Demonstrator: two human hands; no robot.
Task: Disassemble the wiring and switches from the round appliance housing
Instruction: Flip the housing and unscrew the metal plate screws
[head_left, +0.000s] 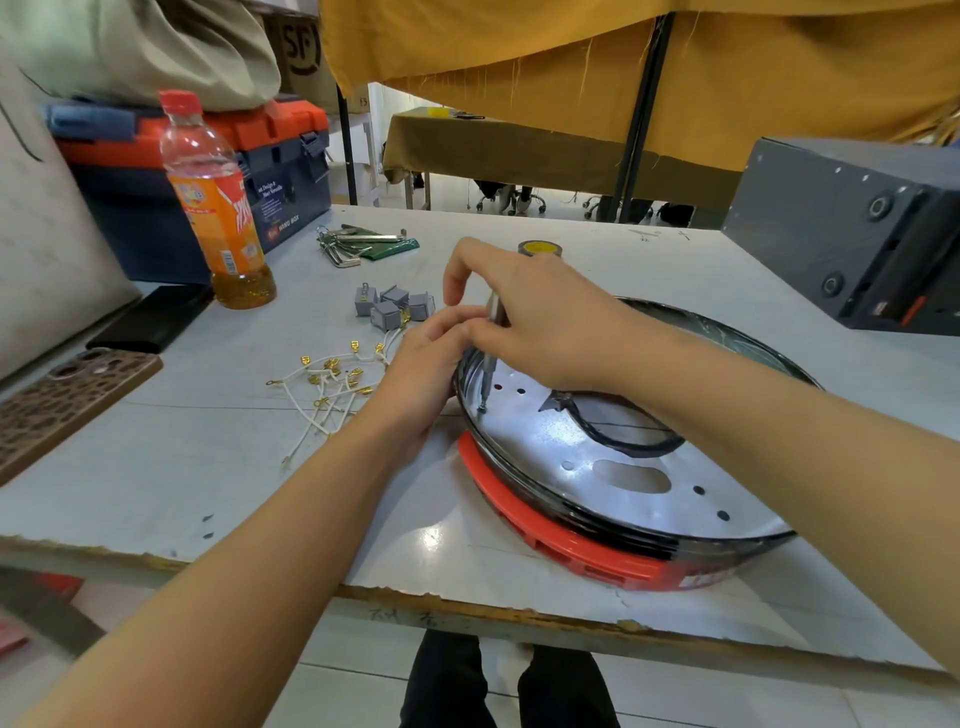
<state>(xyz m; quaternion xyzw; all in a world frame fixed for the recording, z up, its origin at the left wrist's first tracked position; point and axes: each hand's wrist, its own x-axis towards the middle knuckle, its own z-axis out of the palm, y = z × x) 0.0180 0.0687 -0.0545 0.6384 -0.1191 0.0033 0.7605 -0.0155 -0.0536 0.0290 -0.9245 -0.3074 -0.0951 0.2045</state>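
Note:
The round appliance housing (623, 467) lies on the table with a shiny metal plate inside, a black rim and a red base ring (550, 540). My right hand (540, 317) grips a thin metal screwdriver (488, 358) held upright, its tip on a screw near the housing's left inner edge. My left hand (426, 364) holds the housing's left rim, with its fingers up against the screwdriver shaft. Several loose white wires with gold terminals (332, 379) and grey switches (389, 306) lie to the left of the housing.
An orange drink bottle (215, 208), a blue and orange toolbox (208, 171), hex keys (353, 241), a tape roll (540, 248), a black case (150, 317) and a phone (67, 395) occupy the left and back. A grey box (852, 228) stands at the right.

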